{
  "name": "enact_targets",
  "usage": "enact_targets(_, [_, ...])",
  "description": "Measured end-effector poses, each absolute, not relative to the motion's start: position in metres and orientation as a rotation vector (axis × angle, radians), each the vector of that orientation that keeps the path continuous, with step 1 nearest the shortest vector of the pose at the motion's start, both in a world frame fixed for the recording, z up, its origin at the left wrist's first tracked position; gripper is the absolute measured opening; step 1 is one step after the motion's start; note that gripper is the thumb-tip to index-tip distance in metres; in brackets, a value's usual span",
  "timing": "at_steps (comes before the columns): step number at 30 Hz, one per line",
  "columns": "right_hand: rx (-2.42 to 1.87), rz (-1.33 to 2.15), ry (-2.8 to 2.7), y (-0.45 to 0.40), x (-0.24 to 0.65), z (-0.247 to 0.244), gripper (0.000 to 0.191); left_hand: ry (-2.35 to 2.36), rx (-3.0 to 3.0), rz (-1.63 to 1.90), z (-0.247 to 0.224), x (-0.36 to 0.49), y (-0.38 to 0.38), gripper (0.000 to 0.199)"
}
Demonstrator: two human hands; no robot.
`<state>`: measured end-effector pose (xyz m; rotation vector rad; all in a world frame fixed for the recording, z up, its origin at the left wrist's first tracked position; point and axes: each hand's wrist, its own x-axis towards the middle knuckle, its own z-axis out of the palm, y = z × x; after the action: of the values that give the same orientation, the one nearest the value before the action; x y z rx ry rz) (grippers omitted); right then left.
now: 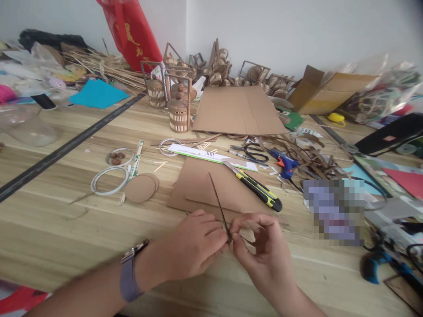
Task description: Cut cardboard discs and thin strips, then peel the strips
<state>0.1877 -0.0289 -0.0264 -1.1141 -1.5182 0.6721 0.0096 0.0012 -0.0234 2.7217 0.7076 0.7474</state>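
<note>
A thin cardboard strip (218,198), its dark corrugated edge showing, stands up between my hands at the near side of the table. My left hand (194,242), with a watch on its wrist, has its fingers curled and pressed against the strip's lower end. My right hand (264,242) pinches the same end between thumb and forefinger; a curled piece of thin brown paper or cardboard (253,231) shows inside its fingers. Just beyond lies a cardboard sheet (198,182) with a yellow and black utility knife (257,187) across it. Part of the strip is hidden by my fingers.
A white ruler-like strip (211,155), scissors (254,152) and a blue glue gun (286,165) lie beyond the sheet. Tape rolls (110,180) and cardboard discs (140,188) are left. Small lidded buckets (178,114) and a large cardboard piece (238,110) stand farther back.
</note>
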Motion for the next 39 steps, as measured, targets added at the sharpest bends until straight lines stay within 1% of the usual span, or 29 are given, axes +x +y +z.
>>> enact_targets(3, [-1.095,0.736,-1.476,-0.027,0.187,-0.026,0.028,0.754,2.720,0.748,-0.023,0.011,0.001,0.028])
enact_targets(7, [-1.115,0.691,-1.504,-0.028,0.188,-0.029,0.027,0.814,2.699,0.758,-0.022,0.012,0.000,0.032])
enact_targets(13, [-1.102,0.582,-1.572,-0.029,0.193,-0.037,0.036,0.918,2.576,0.751,-0.019,0.011,-0.002,0.038])
enact_targets(15, [-1.110,0.449,-1.590,-0.027,0.196,-0.039,0.050,0.941,2.543,0.781,-0.019,0.011,-0.002,0.039])
enact_targets(18, [-1.055,0.105,-1.635,-0.025,0.197,-0.040,0.088,0.999,2.499,0.791,-0.021,0.011,-0.002,0.041])
enact_targets(19, [-1.024,-0.036,-1.658,-0.026,0.196,-0.039,0.095,1.015,2.482,0.778,-0.022,0.011,-0.002,0.041])
enact_targets(20, [-1.008,-0.171,-1.692,-0.027,0.195,-0.037,0.096,1.022,2.465,0.767,-0.023,0.011,-0.003,0.041])
enact_targets(21, [-1.011,-0.288,-1.741,-0.029,0.193,-0.036,0.089,1.021,2.449,0.759,-0.024,0.012,-0.003,0.040])
enact_targets(22, [-1.032,-0.365,-1.799,-0.031,0.192,-0.034,0.074,1.018,2.433,0.757,-0.024,0.012,-0.004,0.039])
enact_targets(24, [-1.090,-0.391,-1.902,-0.033,0.194,-0.028,0.036,0.999,2.394,0.766,-0.023,0.012,-0.004,0.036])
enact_targets(25, [-1.110,-0.353,-1.931,-0.033,0.197,-0.026,0.025,0.989,2.349,0.773,-0.021,0.011,-0.004,0.034])
enact_targets(26, [-1.124,-0.298,-1.936,-0.032,0.201,-0.023,0.021,0.981,2.271,0.774,-0.019,0.010,-0.003,0.032])
enact_targets(30, [-1.198,-0.091,-1.724,-0.016,0.226,-0.013,0.030,0.933,1.652,0.757,-0.009,-0.002,0.008,0.035])
enact_targets(32, [-1.237,0.091,-1.724,-0.005,0.235,-0.010,0.027,0.874,1.364,0.861,-0.007,-0.008,0.016,0.034])
enact_targets(34, [-1.269,0.437,-1.806,0.002,0.237,-0.010,0.025,0.831,1.156,0.979,-0.005,-0.011,0.023,0.033])
enact_targets(36, [-1.265,0.864,-1.796,0.005,0.235,-0.011,0.030,0.813,1.021,1.051,-0.004,-0.011,0.029,0.035])
enact_targets(39, [-1.169,1.494,-1.607,0.002,0.229,-0.011,0.034,0.919,1.045,1.098,-0.004,-0.009,0.032,0.033])
